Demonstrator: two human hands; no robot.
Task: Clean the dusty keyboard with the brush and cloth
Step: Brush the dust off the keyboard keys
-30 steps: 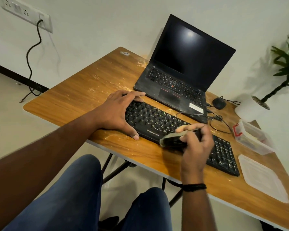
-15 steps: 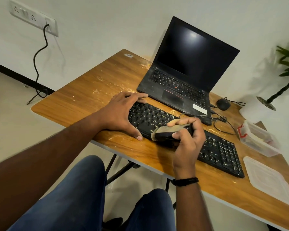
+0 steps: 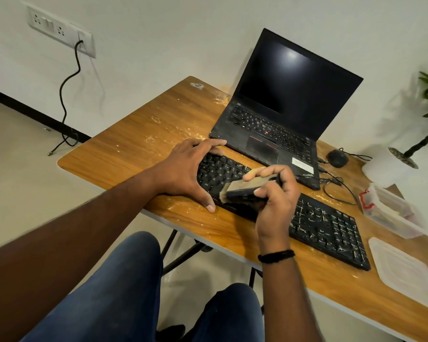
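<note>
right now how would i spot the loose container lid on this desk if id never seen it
Start at the wooden table and follow the black external keyboard to its right end. The lid lies flat on the wood just past that end, near the front edge. Unlike the clear tub behind it, it is a thin, flat, translucent sheet with rounded corners.

Black keyboard (image 3: pixel 329 227) showing pale dust streaks, black laptop (image 3: pixel 279 114) wearing a red dot, wood-grain orange-brown table (image 3: pixel 139 144) carrying whitish smears, blue trousers (image 3: pixel 109 297), black wristband (image 3: pixel 276 256), clear red-clipped container (image 3: pixel 391 211)
</note>
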